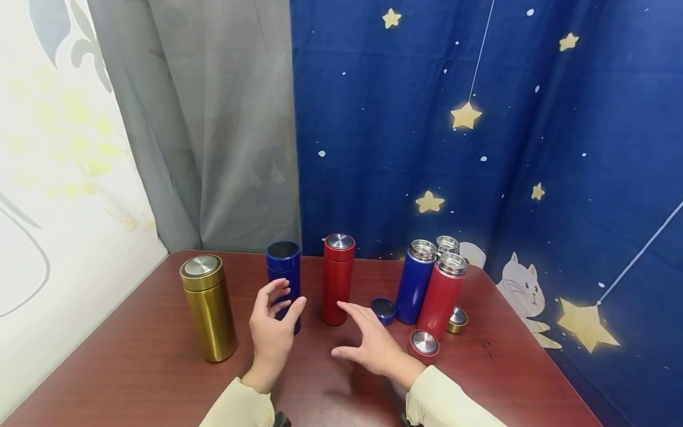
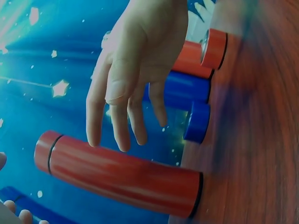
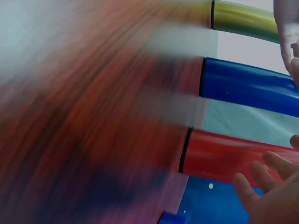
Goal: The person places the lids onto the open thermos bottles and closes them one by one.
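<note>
Left hand (image 1: 274, 327) hovers in front of a capped blue thermos flask (image 1: 283, 261), its fingers loosely bent and thumb apart, gripping nothing. Part of that flask is hidden behind the hand. Beside it stands a capped red flask (image 1: 337, 279) with a steel-topped lid. Close to its lower right is the right hand (image 1: 373, 347), fingers spread and holding nothing. In the left wrist view, the right hand (image 2: 140, 60) appears above the red flask (image 2: 121, 175). The right wrist view has the right hand's fingers (image 3: 268, 179) near the red flask (image 3: 224, 154); contact cannot be told.
A capped gold flask (image 1: 210, 314) stands at the left. Grouped at the right are uncapped blue (image 1: 413, 287) and red (image 1: 440, 299) flasks, with another steel rim (image 1: 447, 243) behind. Loose blue (image 1: 383, 309), red (image 1: 424, 344) and gold (image 1: 457, 320) lids lie around them on the table (image 1: 133, 356).
</note>
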{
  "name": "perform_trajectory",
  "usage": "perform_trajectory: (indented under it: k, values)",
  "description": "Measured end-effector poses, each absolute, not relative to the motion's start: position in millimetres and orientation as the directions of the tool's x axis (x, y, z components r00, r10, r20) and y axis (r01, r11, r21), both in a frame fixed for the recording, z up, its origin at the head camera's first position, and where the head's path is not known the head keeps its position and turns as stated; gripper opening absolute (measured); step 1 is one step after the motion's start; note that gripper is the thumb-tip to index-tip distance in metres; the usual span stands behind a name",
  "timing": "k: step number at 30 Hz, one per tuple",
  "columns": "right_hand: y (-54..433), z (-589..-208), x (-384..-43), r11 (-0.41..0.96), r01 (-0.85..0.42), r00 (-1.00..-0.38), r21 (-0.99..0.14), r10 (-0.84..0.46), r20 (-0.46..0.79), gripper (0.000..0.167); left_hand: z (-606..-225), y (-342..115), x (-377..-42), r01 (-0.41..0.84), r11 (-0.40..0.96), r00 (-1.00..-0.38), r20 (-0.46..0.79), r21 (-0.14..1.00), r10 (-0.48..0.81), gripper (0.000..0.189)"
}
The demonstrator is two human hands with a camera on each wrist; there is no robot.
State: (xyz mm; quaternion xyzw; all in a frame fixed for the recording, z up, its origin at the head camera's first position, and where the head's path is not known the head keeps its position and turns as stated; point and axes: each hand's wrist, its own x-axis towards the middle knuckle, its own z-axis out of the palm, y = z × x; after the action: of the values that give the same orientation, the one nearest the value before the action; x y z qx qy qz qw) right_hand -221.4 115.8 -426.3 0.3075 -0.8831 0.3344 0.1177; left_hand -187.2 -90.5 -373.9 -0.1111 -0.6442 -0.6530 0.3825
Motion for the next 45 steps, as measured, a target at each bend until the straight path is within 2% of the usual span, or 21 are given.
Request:
perform_trajectory:
  k: [17, 24, 34, 45]
  values:
    - [151, -429, -212, 0.672, -0.644, -0.756, -0.367, -0.482, 0.443, 0.085, -381, -57, -186, 0.520, 0.053, -0.814, 0.513, 0.853, -0.271, 0.046]
    - [173, -430, -207, 0.751, -0.581, -0.795, -0.315, -0.440, 0.418, 0.085, -406, -53, -207, 0.541, 0.031, -0.815, 0.534, 0.840, -0.226, 0.049]
    - [208, -430, -198, 0.847, -0.483, -0.849, -0.220, -0.392, 0.355, 0.079, -412, -50, -208, 0.507, 0.006, -0.848, 0.500, 0.862, -0.173, 0.055]
    - [232, -439, -194, 0.838, -0.495, -0.862, -0.228, -0.443, 0.245, 0.069, -404, -33, -206, 0.476, -0.008, -0.872, 0.471, 0.879, -0.133, 0.053]
